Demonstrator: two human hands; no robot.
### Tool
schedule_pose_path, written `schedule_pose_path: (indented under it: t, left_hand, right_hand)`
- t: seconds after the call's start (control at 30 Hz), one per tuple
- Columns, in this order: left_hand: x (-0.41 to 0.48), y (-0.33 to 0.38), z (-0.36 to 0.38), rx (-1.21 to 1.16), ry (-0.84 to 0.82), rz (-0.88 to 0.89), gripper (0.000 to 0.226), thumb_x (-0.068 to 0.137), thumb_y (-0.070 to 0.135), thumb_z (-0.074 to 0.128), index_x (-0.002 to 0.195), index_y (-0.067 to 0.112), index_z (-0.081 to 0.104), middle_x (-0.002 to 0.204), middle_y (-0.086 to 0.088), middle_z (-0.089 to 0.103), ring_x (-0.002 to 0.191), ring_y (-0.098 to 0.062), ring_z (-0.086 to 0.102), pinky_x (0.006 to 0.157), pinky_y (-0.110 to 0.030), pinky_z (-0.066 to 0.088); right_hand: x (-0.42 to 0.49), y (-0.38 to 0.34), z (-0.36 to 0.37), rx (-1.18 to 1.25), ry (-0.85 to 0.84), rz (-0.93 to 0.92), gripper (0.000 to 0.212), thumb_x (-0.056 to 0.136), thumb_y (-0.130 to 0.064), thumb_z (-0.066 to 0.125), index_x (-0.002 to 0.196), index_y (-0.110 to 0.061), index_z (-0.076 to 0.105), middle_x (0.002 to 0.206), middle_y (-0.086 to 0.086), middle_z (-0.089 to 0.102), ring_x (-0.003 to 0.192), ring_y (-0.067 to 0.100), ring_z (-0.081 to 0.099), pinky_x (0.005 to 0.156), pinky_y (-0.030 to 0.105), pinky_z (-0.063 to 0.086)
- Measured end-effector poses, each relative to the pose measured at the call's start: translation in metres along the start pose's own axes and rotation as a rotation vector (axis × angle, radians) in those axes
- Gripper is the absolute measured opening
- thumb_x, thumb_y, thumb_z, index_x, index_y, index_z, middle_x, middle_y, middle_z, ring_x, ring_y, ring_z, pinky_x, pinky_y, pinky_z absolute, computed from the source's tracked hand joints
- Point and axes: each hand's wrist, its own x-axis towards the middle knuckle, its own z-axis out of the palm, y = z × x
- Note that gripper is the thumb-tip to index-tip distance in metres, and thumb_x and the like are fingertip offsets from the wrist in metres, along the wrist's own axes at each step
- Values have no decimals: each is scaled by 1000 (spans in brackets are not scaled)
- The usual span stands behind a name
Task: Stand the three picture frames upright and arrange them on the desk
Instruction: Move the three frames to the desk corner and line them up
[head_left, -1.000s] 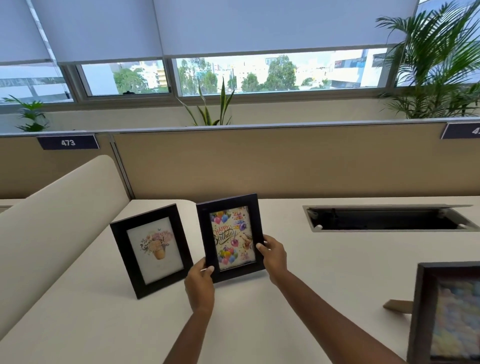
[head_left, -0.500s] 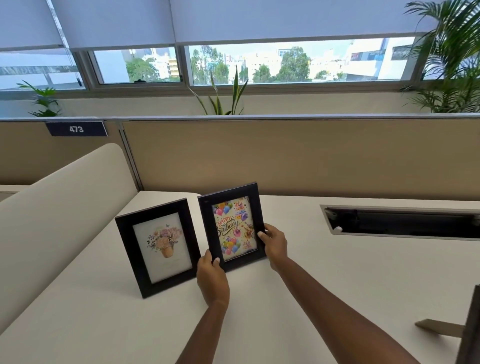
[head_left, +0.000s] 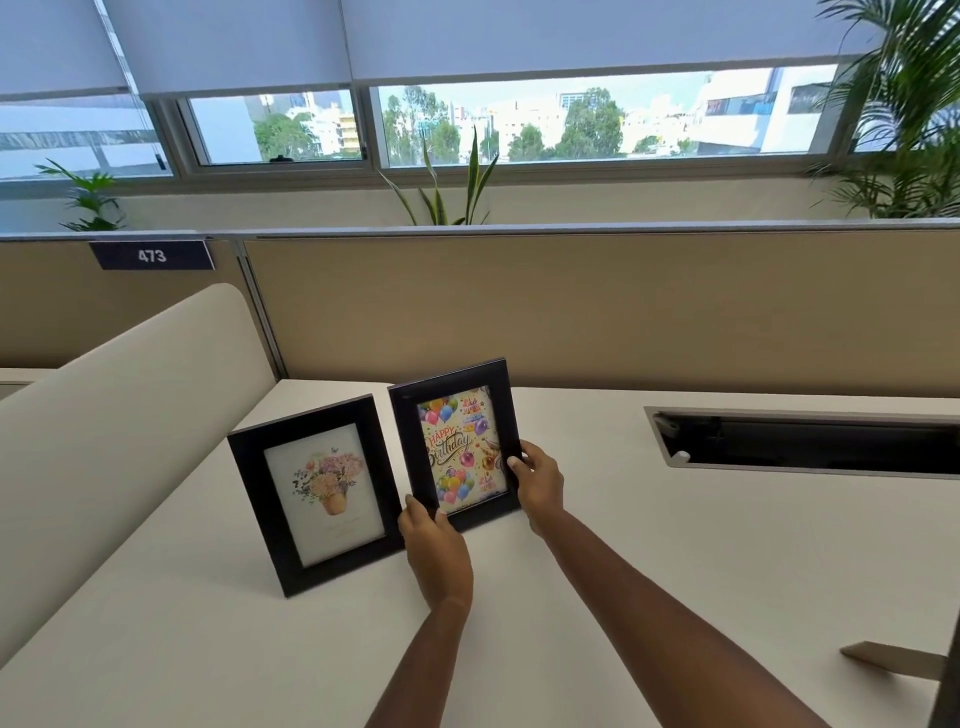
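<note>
A black frame with a flower-pot picture (head_left: 317, 493) stands upright on the white desk (head_left: 675, 561), leaning back a little. Right beside it stands a black frame with a "Happy Birthday" balloon picture (head_left: 457, 441). My left hand (head_left: 436, 551) grips its lower left corner and my right hand (head_left: 537, 480) holds its right edge. At the far right edge only a sliver of a third frame (head_left: 948, 670) and its brown back stand (head_left: 893, 662) show.
A curved cream divider (head_left: 119, 431) runs along the desk's left side. A tan partition (head_left: 597, 312) closes the back. An open cable slot (head_left: 810, 441) is sunk into the desk at the right. Plants stand behind the partition by the window.
The birthday frame has shifted slightly left, closer to the flower frame, with both hands still on it. The view has turned left, so the third frame has nearly left the picture.
</note>
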Motion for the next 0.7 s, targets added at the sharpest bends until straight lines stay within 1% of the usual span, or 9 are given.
schedule_pose_path:
  t: [0.13,0.33,0.4,0.47,0.57,0.7]
  left_hand:
    - [-3,2,2,17,-13,-21,49,94,6,41,138,-4,23,142,-25,34,124,-36,45,95,-41,47]
    - [-10,2,7,18,-29,-60,53,94,9,42,139,-5,18,144,-26,29,126,-38,41,98,-44,45]
    - [-15,0,9,32,-32,-97,55,94,12,43,139,-6,17,145,-26,28,128,-40,39,100,-45,43]
    - [-21,-2,11,42,-30,-134,56,93,12,44,139,-7,17,145,-26,27,129,-40,36,102,-45,41]
    - [-33,-3,12,74,-35,-144,58,93,13,44,139,-6,14,146,-25,26,131,-38,35,104,-44,39]
    - [-57,-8,13,119,-52,-124,59,94,15,43,141,-3,13,148,-22,26,134,-35,32,107,-42,36]
  right_hand:
    - [1,2,0,-16,-3,-1,32,94,-8,44,125,-3,49,130,17,56,119,32,52,96,43,47]
    - [3,5,-2,-40,-14,-1,33,94,-10,45,127,-4,48,131,17,55,119,32,52,95,42,48]
    - [0,8,-4,-68,-8,15,38,93,-11,48,130,-4,45,133,19,53,120,33,51,96,42,47]
    - [-5,15,-6,-128,16,47,49,91,-13,53,137,-6,36,138,20,46,125,34,46,102,43,43]
    - [-20,28,-11,-185,32,72,62,89,-14,56,142,-6,24,142,20,40,129,32,42,105,38,38]
    - [-54,39,-22,-183,9,40,59,89,-11,56,140,-4,27,142,18,40,129,27,42,105,34,36]
